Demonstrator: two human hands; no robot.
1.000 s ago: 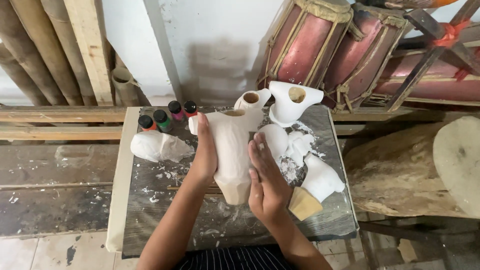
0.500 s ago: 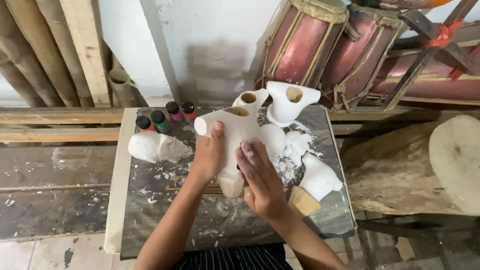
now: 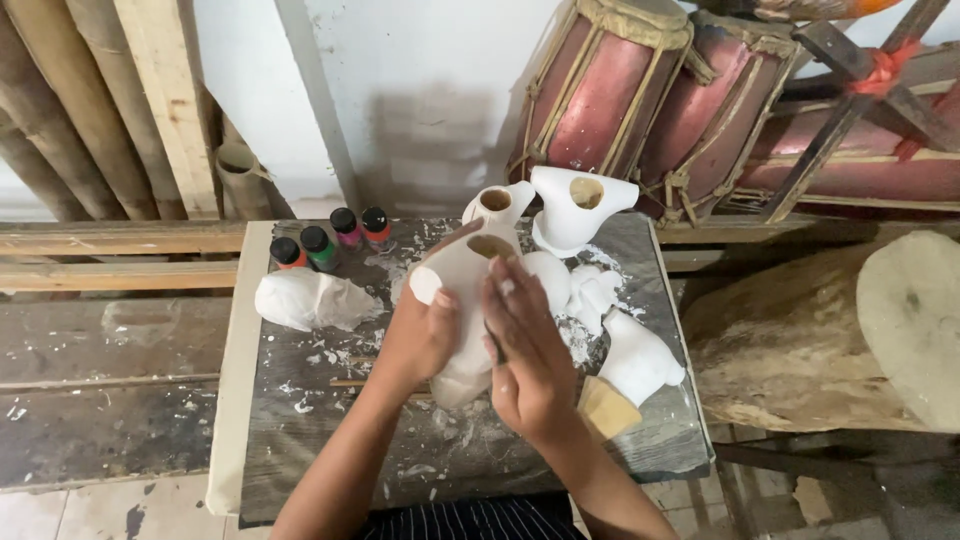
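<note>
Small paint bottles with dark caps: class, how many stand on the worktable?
4, clustered at the table's back left: orange bottle, green bottle, pink bottle, red bottle. The hands and white pieces could hide more.
</note>
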